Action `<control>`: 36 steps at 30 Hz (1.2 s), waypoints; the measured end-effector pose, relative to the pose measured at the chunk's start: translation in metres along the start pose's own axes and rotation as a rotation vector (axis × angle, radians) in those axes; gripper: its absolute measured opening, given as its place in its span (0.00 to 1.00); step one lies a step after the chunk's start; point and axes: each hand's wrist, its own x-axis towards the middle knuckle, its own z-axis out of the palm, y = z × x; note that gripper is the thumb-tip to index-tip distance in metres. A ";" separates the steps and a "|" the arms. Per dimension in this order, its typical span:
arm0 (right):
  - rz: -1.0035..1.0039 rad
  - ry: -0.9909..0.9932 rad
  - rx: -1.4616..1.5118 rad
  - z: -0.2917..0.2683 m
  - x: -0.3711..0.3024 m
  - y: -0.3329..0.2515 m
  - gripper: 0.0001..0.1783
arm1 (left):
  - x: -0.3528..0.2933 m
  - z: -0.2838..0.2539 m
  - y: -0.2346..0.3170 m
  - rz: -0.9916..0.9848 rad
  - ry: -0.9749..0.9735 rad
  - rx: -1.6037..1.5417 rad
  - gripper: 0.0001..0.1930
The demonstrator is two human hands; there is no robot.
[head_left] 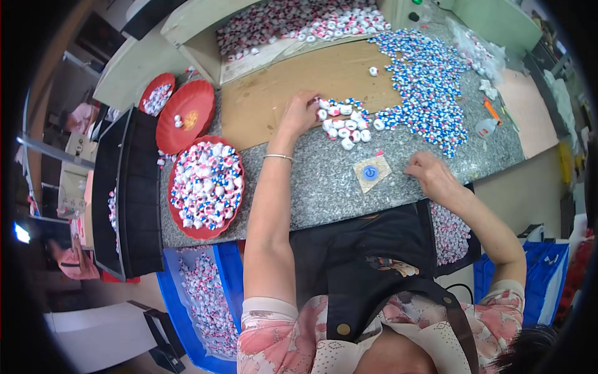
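Note:
My left hand [302, 113] reaches over the worktop, its fingers closed on a small white piece at the left edge of a group of white pieces with red-pink marks [347, 128]. Small blue-and-white pieces [430, 81] lie beside that group and spread far to the right. My right hand [433, 179] hovers near the front edge with fingertips pinched together; anything between them is too small to make out. Between my hands, a round blue piece [370, 172] sits on a tan square pad [381, 179]. A tiny pink piece [380, 153] lies behind it.
A red bowl [175, 215] heaped with assembled pieces stands at the left, two more red bowls behind it. A wooden bin [243, 70] holds many white-and-pink pieces at the back. A small clear bottle [485, 128] and an orange tool [491, 110] lie at the right.

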 end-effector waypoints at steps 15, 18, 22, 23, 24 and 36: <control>-0.002 -0.372 -0.094 -0.014 0.009 -0.001 0.16 | -0.184 -0.022 0.094 -0.167 -0.069 -0.858 0.14; -0.170 -0.276 -0.071 -0.003 0.006 0.004 0.15 | -0.218 -0.016 0.102 -0.306 -0.101 -1.038 0.15; -0.107 -0.147 0.052 0.008 0.014 0.007 0.08 | -0.223 0.001 0.101 -0.418 -0.072 -1.311 0.18; -0.075 -0.103 0.026 0.006 0.018 0.004 0.08 | -0.223 0.002 0.100 -0.447 -0.066 -1.314 0.18; -0.037 -0.065 0.007 0.005 0.017 -0.001 0.08 | -0.221 0.001 0.100 -0.403 -0.089 -1.274 0.18; -0.083 -0.037 0.113 0.000 0.052 -0.049 0.07 | -0.221 0.006 0.087 -0.363 0.049 -1.176 0.19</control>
